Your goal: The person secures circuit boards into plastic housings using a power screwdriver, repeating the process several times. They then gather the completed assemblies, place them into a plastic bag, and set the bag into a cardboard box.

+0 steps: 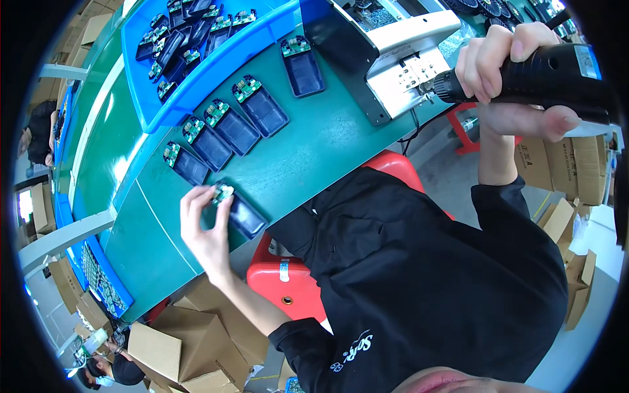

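My left hand (208,226) pinches the circuit-board end of a dark plastic case (244,213) between thumb and fingers, near the front edge of the green bench (308,154). The case lies at a slant, its small green board partly covered by my fingertips. At the right my right hand (488,62) is wrapped round a black electric screwdriver (547,82). Its tip points left at the metal plate of a screw feeder (409,78); whether it touches is too small to tell. Several similar cases (237,131) with green boards stand in a row beyond my left hand.
A blue bin (216,62) heaped with more cases stands at the far left of the bench. One case (304,72) lies apart near the feeder. Red stools (282,281) and cardboard boxes (196,347) are below the bench edge. Other people (124,363) are at far left.
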`<state>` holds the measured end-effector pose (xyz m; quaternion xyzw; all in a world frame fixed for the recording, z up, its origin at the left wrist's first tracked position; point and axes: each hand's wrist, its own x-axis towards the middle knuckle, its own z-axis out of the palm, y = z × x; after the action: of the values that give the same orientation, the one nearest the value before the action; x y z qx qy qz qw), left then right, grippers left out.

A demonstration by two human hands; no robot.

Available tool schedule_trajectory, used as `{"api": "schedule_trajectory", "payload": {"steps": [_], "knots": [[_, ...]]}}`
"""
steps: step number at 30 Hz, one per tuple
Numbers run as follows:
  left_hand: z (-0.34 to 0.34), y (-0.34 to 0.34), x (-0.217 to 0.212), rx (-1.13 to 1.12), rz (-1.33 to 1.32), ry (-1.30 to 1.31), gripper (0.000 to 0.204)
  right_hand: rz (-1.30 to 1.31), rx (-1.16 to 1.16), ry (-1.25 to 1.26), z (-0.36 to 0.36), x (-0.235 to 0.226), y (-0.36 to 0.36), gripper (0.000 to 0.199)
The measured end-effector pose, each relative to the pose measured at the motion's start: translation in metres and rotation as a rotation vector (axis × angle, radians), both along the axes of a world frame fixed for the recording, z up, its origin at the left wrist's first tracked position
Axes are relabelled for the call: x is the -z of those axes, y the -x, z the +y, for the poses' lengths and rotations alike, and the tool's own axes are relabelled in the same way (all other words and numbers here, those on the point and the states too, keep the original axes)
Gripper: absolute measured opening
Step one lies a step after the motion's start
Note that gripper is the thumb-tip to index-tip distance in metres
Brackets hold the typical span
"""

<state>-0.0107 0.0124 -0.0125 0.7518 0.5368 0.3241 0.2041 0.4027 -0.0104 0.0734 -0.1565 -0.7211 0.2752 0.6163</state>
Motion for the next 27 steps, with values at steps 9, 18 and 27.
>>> {"api": "schedule_trajectory", "payload": {"steps": [9, 18, 27], "knots": [[-0.012, -0.096, 0.018, 0.152, -0.182, -0.046, 0.028, 0.078, -0.139, 0.151, -0.018, -0.005, 0.01, 0.077], [-0.021, -0.13, 0.01, 0.177, -0.095, 0.009, 0.029, 0.169, -0.373, 0.133, 0.015, 0.003, 0.075, 0.078], [-0.019, -0.124, 0.014, 0.206, -0.094, -0.031, 0.029, 0.223, -0.313, 0.435, 0.015, -0.002, 0.115, 0.053]]}}
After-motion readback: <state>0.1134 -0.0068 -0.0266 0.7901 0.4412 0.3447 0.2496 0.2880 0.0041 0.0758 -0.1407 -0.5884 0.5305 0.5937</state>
